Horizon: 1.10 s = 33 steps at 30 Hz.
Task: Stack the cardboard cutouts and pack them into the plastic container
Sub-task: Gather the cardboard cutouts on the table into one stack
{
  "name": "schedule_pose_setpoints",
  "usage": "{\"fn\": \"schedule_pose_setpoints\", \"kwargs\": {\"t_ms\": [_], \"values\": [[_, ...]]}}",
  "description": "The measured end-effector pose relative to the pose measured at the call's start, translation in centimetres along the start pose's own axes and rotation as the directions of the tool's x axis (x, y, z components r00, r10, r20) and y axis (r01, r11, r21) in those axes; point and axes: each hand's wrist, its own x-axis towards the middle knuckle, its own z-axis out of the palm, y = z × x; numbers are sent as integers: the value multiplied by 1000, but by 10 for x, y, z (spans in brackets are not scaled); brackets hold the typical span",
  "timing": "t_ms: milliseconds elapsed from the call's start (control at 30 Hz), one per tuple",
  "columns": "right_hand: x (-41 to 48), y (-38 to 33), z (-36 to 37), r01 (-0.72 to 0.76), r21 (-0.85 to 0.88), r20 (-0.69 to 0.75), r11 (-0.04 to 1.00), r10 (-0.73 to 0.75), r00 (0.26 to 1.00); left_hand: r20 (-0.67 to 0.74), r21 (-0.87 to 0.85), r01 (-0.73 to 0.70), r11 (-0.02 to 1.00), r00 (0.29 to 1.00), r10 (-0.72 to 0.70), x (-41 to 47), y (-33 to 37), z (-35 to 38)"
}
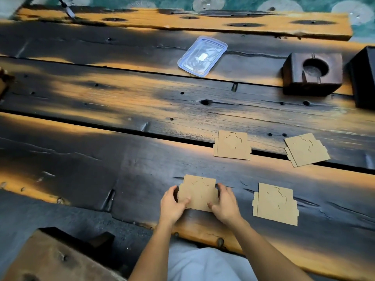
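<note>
A person sits at a big dark wooden table point(101, 110) with orange patches and long cracks between the planks. Both hands are at the near edge, holding one brown cardboard cutout point(197, 192). The left hand point(172, 205) grips its left side, with the thumb on top and the other fingers curled under the edge. The right hand point(225, 203) grips its right side the same way, thumb on top. So the card is pinched from both sides and sits between the two hands. It may be more than one card; I cannot tell. Just to the right lies a second cutout point(275, 203), flat on the table. Farther away are two more, a third cutout point(232, 145) lying over a crack, and a fourth cutout point(306, 149) to its right, turned a little. The clear plastic container point(203, 56) with a blue rim is far off, near the far side of the table, well apart from the cards. A dark wooden block point(312, 73) with a round hole sits at the far right.
</note>
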Motion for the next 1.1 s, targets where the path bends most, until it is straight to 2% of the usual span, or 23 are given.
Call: {"fn": "schedule_pose_setpoints", "kwargs": {"t_ms": [67, 133, 233, 333, 700, 800, 967, 1100], "values": [[-1, 4, -2, 139, -277, 29, 951, -137, 990, 98, 300, -192, 934, 981, 170, 10, -6, -7], [1, 7, -2, 198, -419, 88, 886, -177, 980, 272, 531, -358, 768, 930, 246, 20, -8, -12], [4, 4, 2, 223, -538, 152, 813, -166, 974, 424, 656, -495, 569, 866, 264, 31, -7, -16], [6, 0, 11, 235, -574, 167, 784, -169, 971, 450, 676, -553, 487, 833, 321, 39, -11, -17], [12, -3, 15, 247, -531, 108, 810, -224, 969, 488, 675, -616, 407, 786, 380, 48, -19, -20], [12, -3, 16, 247, -543, 100, 803, -230, 968, 485, 698, -601, 390, 797, 360, 42, -17, -19], [11, 2, 16, 262, -492, 103, 830, -243, 964, 448, 727, -540, 424, 841, 303, 35, -12, -16], [8, 21, 0, 272, -417, 120, 867, -244, 962, 369, 798, -486, 357, 862, 349, 24, -4, -2]]}}
